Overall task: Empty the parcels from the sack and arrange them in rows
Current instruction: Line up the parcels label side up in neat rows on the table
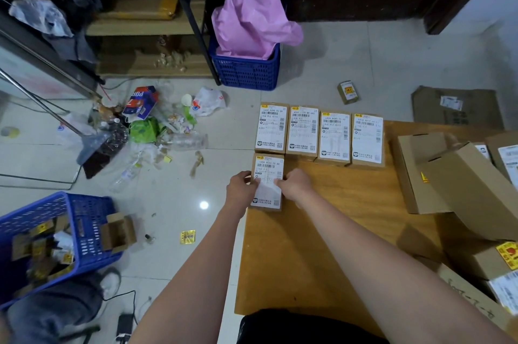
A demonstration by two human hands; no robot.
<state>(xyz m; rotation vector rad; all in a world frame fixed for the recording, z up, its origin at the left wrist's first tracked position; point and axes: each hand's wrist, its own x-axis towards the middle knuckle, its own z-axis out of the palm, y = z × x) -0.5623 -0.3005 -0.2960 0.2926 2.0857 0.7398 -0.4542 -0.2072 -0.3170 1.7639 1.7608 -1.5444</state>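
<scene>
Several small brown parcels with white labels lie side by side in a row (319, 135) at the far edge of a flat cardboard sheet (330, 245). A further labelled parcel (267, 168) lies just below the row's left end. My left hand (241, 189) grips its left side. My right hand (294, 185) grips its right side. A heap of larger brown parcels (459, 181) sits at the right. A black bag (294, 327) shows at the bottom edge.
Litter (145, 125) and a broom (92, 144) lie on the tiled floor at the left. One blue crate (246, 69) holds a pink bag, another (56, 242) holds scraps. A small box (348, 91) and a flattened carton (457, 108) lie beyond the row.
</scene>
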